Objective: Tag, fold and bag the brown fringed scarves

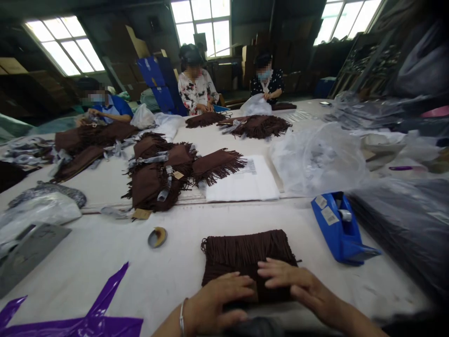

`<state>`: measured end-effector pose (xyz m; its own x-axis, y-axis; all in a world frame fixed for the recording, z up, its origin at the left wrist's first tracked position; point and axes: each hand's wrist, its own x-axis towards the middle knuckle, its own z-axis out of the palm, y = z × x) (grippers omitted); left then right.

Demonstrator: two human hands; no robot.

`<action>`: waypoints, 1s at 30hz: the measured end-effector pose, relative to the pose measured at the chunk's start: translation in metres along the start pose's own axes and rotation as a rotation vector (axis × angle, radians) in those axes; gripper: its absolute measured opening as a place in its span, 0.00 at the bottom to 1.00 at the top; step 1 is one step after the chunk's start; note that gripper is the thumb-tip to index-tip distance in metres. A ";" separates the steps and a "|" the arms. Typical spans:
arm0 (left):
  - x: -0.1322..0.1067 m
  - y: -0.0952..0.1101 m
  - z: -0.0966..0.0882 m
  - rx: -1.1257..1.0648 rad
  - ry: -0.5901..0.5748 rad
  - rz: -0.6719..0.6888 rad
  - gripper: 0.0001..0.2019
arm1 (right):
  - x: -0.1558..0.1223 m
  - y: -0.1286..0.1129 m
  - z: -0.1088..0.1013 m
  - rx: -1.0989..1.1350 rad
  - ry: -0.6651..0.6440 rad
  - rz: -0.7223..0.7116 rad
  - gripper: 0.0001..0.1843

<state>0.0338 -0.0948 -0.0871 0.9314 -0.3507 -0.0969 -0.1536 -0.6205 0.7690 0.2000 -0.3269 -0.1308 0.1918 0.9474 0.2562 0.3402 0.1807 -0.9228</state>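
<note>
A dark brown fringed bag (245, 248) lies flat on the white table directly in front of me, its fringe strands lined up along the far side. My left hand (220, 297), with a silver bracelet at the wrist, rests over its near left part, fingers stretched out. A brownish tag seems to show beside those fingertips. Over the right part, my right hand (298, 283) has its fingers extended and spread, pointing inward. Neither hand grips anything. The bag's near edge is partly hidden behind my hands and a dark blurred shape below them.
To the right stands a blue tape dispenser (335, 229). A small tape roll (157, 238) and purple plastic (105, 304) lie left. Beyond are several brown fringed bags (150, 182), a white sheet stack (245, 182) and a clear plastic bag (315, 159). Three people sit across the table.
</note>
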 end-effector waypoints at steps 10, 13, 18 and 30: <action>-0.098 -0.100 -0.086 0.668 0.975 -0.673 0.14 | 0.068 0.058 -0.004 -0.571 0.159 0.081 0.26; -0.116 -0.120 -0.090 0.780 0.898 -0.734 0.11 | 0.059 0.075 0.022 -0.640 -0.010 0.082 0.27; -0.093 -0.114 -0.091 1.059 0.796 -0.785 0.12 | 0.051 0.069 0.031 -0.664 -0.029 0.138 0.26; 0.154 -0.113 -0.107 0.899 0.320 -0.338 0.15 | 0.063 0.060 0.013 -0.615 0.004 0.031 0.24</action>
<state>0.2302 -0.0041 -0.1211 0.9965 0.0638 0.0540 0.0660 -0.9970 -0.0407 0.2205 -0.2533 -0.1736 0.2126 0.9487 0.2340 0.8032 -0.0333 -0.5948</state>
